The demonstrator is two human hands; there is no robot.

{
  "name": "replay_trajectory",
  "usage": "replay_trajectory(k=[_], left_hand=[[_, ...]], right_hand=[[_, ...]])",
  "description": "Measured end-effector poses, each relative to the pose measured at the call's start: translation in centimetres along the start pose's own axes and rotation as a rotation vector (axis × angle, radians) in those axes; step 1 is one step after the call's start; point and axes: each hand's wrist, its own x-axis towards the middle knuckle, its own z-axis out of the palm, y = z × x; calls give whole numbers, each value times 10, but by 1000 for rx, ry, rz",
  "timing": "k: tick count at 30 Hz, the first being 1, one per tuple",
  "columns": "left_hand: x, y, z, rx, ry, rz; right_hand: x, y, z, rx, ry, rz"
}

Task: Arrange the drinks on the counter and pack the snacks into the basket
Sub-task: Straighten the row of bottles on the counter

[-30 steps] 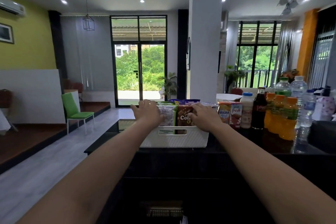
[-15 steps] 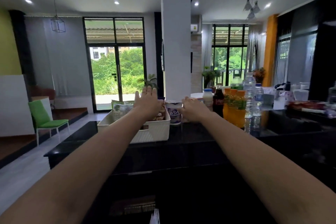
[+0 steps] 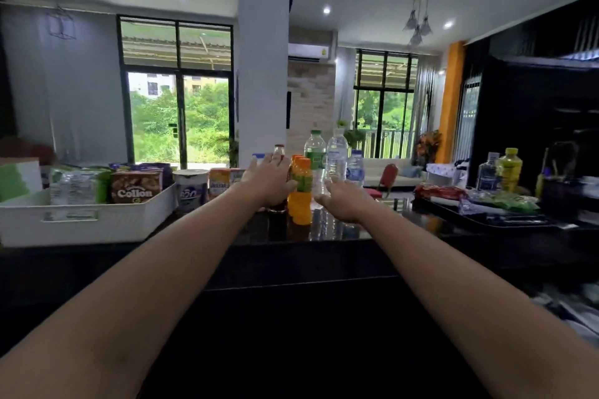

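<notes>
Black, glossy tabletop (image 3: 382,235) carries a stiff white plastic basket (image 3: 136,220) at its left edge, light snack boxes inside. Mid-tabletop stand the drinks: clear water bottles (image 3: 335,155), heavy and slick, best gripped mid-body, and an orange juice bottle (image 3: 301,194). Left hand (image 3: 269,178) and right hand (image 3: 343,197) flank it, fingers spread, grasping nothing.

Dark cola bottle (image 3: 279,152) mostly hidden behind left hand (image 3: 267,179), white-capped bottle (image 3: 258,157) barely peeking past it, white basket (image 3: 87,223) cut off at left edge, snack packs (image 3: 76,186) blurred, labels unreadable.
</notes>
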Motion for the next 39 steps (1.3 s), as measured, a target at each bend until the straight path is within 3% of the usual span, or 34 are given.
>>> replay_trajectory(k=[5,11,17,20,26,34,39], left_hand=[[45,60,-1,102,-13,54],[89,94,0,205,-8,117],[152,127,5,298,3,172],[186,136,14,393,60,175],[245,148,36,506,91,262],[296,153,65,586,47,208],[302,161,66,596,13,183]], right_hand=[[5,80,2,100,-63,0],[16,128,22,365,29,87],[61,165,63,643,-31,197],[89,176,81,806,2,272],[136,181,104,883,123,336],[178,193,117,1093,-32,269],[187,201,121,1136,-33,245]])
